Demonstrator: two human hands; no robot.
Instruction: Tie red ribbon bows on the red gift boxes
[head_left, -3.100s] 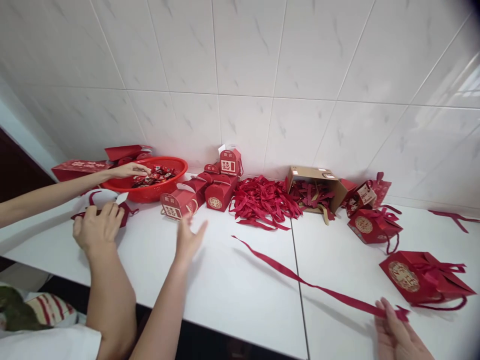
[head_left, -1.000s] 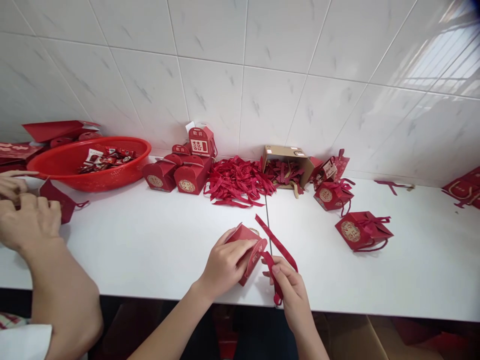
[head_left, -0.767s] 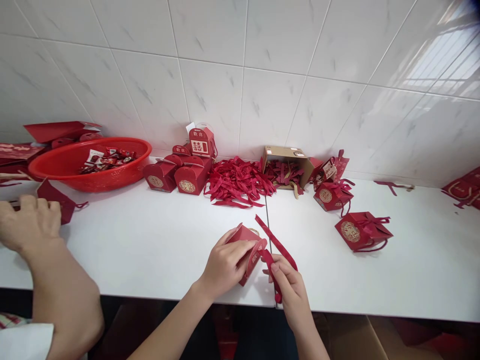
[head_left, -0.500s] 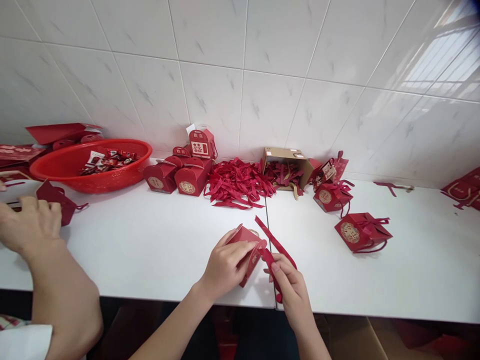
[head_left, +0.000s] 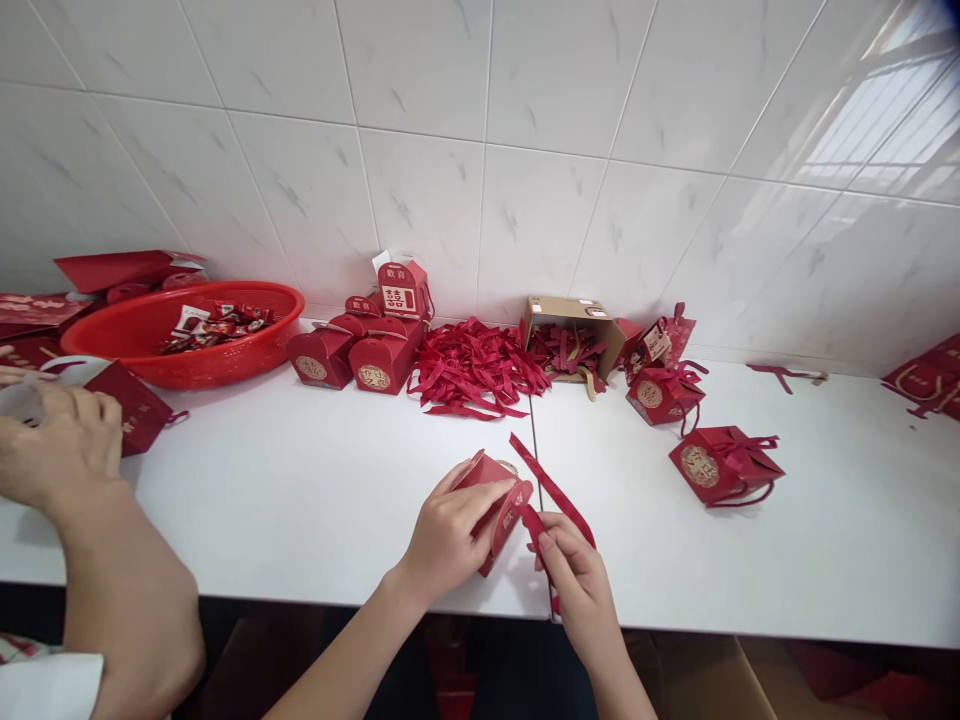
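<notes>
Near the table's front edge, my left hand (head_left: 450, 530) grips a small red gift box (head_left: 491, 470) that is tilted toward the right. Its fingers lie over the box's top flap, which carries printed characters. Close by on the right, my right hand (head_left: 574, 570) pinches a red ribbon (head_left: 559, 492) between thumb and fingers. One end of that ribbon meets the box's flap, and another length slants up and away over the table. My fingers hide part of the ribbon and the box's near side.
A pile of red ribbons (head_left: 480, 365) lies by the wall beside a cardboard box (head_left: 576, 310). Red gift boxes (head_left: 386, 360) stand left of it; a ribbon-tied box (head_left: 726, 465) sits right. A red basin (head_left: 285, 320) holds wrapped sweets. A co-worker's hand (head_left: 60, 440) works at far left.
My right hand has shifted slightly down and left with the ribbon, while my left hand keeps its hold. At far left, the co-worker's box has turned, showing more of its red side.
</notes>
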